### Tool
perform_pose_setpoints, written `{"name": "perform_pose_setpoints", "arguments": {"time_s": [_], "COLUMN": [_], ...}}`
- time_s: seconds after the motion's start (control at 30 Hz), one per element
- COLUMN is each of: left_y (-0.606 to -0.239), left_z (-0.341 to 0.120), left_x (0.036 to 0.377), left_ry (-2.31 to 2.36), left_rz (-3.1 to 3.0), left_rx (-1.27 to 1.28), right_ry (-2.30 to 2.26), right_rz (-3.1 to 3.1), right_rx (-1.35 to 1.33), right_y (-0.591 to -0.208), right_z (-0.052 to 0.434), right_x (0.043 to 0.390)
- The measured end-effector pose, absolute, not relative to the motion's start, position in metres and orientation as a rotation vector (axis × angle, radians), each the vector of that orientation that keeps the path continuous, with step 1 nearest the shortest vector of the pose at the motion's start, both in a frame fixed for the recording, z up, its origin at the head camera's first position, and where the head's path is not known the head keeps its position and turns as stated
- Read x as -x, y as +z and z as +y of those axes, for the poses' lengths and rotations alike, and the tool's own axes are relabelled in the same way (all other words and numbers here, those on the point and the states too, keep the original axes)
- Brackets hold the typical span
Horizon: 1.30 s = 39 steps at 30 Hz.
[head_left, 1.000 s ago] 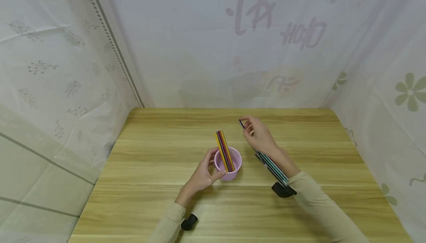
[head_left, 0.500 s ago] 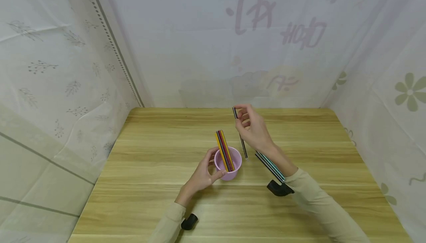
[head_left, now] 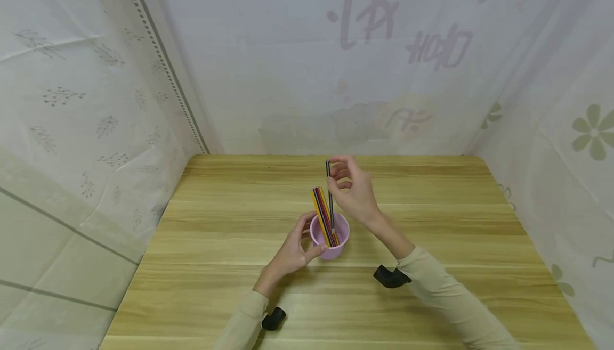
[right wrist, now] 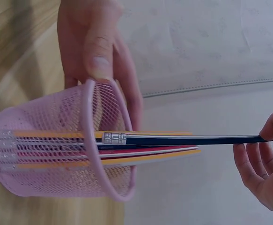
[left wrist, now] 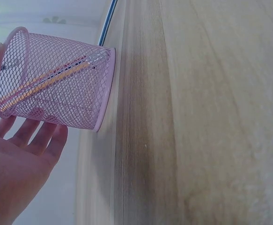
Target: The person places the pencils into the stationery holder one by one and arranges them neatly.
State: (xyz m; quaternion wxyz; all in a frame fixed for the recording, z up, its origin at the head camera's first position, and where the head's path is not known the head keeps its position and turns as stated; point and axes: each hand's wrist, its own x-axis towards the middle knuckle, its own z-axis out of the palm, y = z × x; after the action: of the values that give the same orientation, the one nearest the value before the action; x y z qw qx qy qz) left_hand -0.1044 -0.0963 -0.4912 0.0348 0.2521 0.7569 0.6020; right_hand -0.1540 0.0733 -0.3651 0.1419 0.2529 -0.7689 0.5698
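**Pencil brought over from the right, now entering the cup**

Swung leftward and down since half a second ago: right hand [head_left: 352,193] with its dark pencil [head_left: 329,195], then beside the pink mesh cup [head_left: 329,242], now upright over it with the eraser end just past the rim. Pinched near the top end between thumb and fingertips [right wrist: 270,129], other fingers loosely curled below. Just beneath the pinch, inside the cup [right wrist: 56,154], a bundle of coloured pencils [head_left: 322,216] leaning left, ends against the mesh bottom. Unmoved on the cup's left side: left hand [head_left: 292,251], thumb [right wrist: 98,56] on the near rim, fingers [left wrist: 38,138] curved round the mesh wall [left wrist: 56,79], steadying it on the wooden table [head_left: 230,222]. Black wrist mounts [head_left: 390,276] below both sleeves; printed white cloth [head_left: 297,57] behind and beside the table.
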Motion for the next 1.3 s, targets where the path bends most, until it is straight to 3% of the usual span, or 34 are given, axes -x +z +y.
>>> {"name": "perform_pose_setpoints", "arguments": {"time_s": [0.63,1.13,1.3], "left_y": [-0.493,-0.491,-0.51], "left_z": [-0.096,-0.095,-0.096], "left_x": [0.105,0.105,0.11], "left_ry": [1.84,1.793,1.82], "left_rz": [2.326,2.361,2.389], "left_rx": [-0.777,-0.737,-0.74], "right_ry": [1.65,1.588,1.57], "right_rz": [-2.366,-2.493,-2.468], "right_rx": [-0.79,-0.764,-0.736], "right_y": [-0.401,-0.417,-0.416], "right_z": [0.059,0.075,0.085], "right_x": [0.143,0.135,0.138]}}
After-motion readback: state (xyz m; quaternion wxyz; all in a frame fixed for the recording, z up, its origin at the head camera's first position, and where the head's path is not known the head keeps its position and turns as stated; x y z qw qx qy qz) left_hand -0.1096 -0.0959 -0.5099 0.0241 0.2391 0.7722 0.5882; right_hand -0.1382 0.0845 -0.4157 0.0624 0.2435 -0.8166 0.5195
